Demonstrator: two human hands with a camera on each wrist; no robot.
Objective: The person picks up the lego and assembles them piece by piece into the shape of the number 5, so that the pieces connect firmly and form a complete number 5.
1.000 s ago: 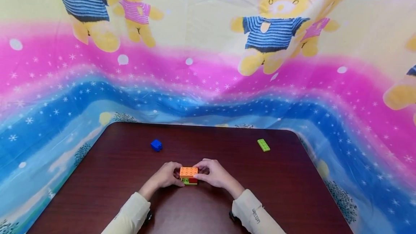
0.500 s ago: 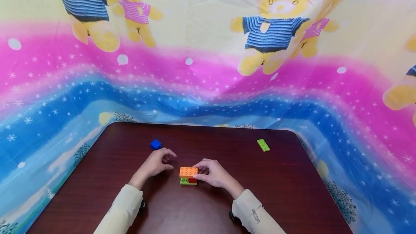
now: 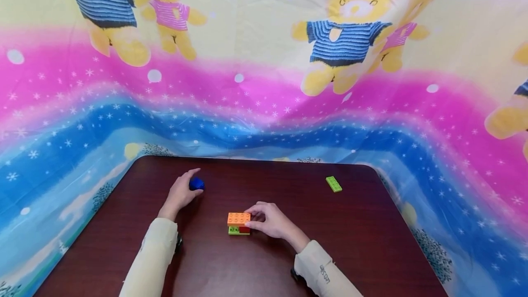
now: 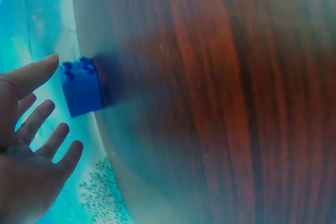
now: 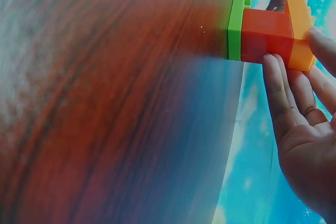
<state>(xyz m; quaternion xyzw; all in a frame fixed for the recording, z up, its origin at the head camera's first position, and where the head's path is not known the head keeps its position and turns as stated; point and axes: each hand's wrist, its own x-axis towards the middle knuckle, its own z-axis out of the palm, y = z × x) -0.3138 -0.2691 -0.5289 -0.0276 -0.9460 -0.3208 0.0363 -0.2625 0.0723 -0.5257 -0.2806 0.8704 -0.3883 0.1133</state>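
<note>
Since a moment ago, the left hand (image 3: pixel 180 192) has slid away from the little brick stack (image 3: pixel 239 223) to the shiny blue block (image 3: pixel 197 184), fingers spread wide, just touching it. Beside the bumpy stack, the right hand (image 3: pixel 270 220) holds its orange top.

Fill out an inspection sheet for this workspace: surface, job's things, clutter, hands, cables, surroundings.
Surface: dark wooden table, rounded corners.
Job's things: blue brick at the far left; brick stack near the middle, with an orange plate on top, a red brick under it and a green plate at the bottom.
Clutter: loose green flat brick at the far right.
Hands: left hand open, fingers spread right at the blue brick, contact unclear; right hand holds the brick stack by its side.
Cables: nothing seen.
Surroundings: bear-print cloth behind and around the table.
</note>
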